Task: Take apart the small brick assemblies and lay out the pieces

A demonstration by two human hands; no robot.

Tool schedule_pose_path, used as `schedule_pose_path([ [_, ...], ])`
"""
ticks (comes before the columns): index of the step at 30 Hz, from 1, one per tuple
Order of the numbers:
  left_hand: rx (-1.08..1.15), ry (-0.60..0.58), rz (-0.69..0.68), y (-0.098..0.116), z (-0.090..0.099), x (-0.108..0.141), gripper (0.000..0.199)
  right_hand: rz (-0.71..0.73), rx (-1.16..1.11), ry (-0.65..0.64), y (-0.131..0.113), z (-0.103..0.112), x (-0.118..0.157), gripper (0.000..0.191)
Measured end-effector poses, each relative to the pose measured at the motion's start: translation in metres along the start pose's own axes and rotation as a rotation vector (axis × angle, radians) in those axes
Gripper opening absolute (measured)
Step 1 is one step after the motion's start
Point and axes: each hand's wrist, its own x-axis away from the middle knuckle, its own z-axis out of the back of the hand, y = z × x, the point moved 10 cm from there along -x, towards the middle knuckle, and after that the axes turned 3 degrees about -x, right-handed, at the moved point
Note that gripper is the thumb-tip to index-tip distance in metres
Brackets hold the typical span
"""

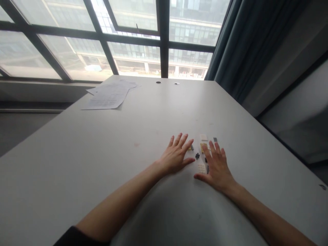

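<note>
Palm down on the white table, my left hand (174, 154) has its fingers spread and holds nothing I can see. A small yellow-and-grey piece (191, 148) shows partly from under its fingertips. My right hand (217, 167) also lies with fingers apart, partly covering several small pieces that look like building bricks. Around it are a yellow studded piece (203, 147) at the index fingertip, a white studded piece (201, 168) above the thumb, and a pale flat piece (204, 137) farther off. Between both hands lies a dark grey cross-shaped piece (197, 156). A small grey piece (215, 139) sits beyond the right fingertips.
The white table (102, 150) reaches to the windows. Printed sheets of paper (107, 97) lie at its far left. Two round fittings, one a dark-centred grommet (158, 82), are near the far edge. A dark curtain (238, 51) hangs at the right.
</note>
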Motion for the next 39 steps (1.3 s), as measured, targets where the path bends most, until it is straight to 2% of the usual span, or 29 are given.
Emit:
schedule_pose_path([
  [2,-0.022,-0.018,-0.022,0.0,-0.013,-0.014,0.076,0.008,0.042,-0.045,0.009,-0.01,-0.003,0.112],
  [5,-0.025,-0.053,-0.042,-0.001,-0.023,-0.02,0.077,0.038,0.071,-0.097,0.021,-0.02,-0.01,0.111],
  [9,-0.031,-0.063,-0.076,0.0,-0.022,-0.012,0.077,0.044,0.067,-0.186,0.039,-0.033,-0.03,0.106],
  [12,-0.038,-0.069,-0.105,0.001,-0.019,-0.003,0.08,0.085,0.045,-0.267,0.043,-0.043,-0.048,0.101],
  [17,-0.033,-0.066,-0.075,0.001,-0.02,0.011,0.1,0.187,-0.02,-0.352,0.019,-0.051,-0.071,0.083],
  [21,-0.025,-0.079,0.045,0.003,-0.025,0.021,0.117,0.259,-0.148,-0.356,-0.016,-0.059,-0.078,0.085],
  [23,-0.023,-0.081,0.138,0.002,-0.025,0.026,0.119,0.243,-0.251,-0.331,-0.028,-0.06,-0.079,0.088],
  [26,-0.029,-0.057,0.221,0.004,-0.021,0.032,0.117,0.19,-0.468,-0.263,-0.036,-0.054,-0.079,0.091],
  [30,-0.042,-0.033,0.186,0.008,-0.017,0.031,0.115,0.143,-0.745,-0.147,-0.029,-0.03,-0.069,0.087],
  [32,-0.044,-0.023,0.125,0.011,-0.016,0.026,0.113,0.139,-0.704,-0.086,-0.021,-0.019,-0.059,0.083],
  [34,-0.04,-0.011,0.042,0.014,-0.015,0.021,0.105,0.176,-0.514,-0.069,-0.018,-0.015,-0.047,0.086],
  [37,-0.023,-0.013,-0.041,0.016,-0.016,0.013,0.091,0.258,-0.211,-0.156,-0.02,-0.028,-0.031,0.088],
  [39,-0.025,-0.018,-0.053,0.014,-0.016,0.01,0.088,0.279,-0.11,-0.226,-0.02,-0.039,-0.027,0.087],
])
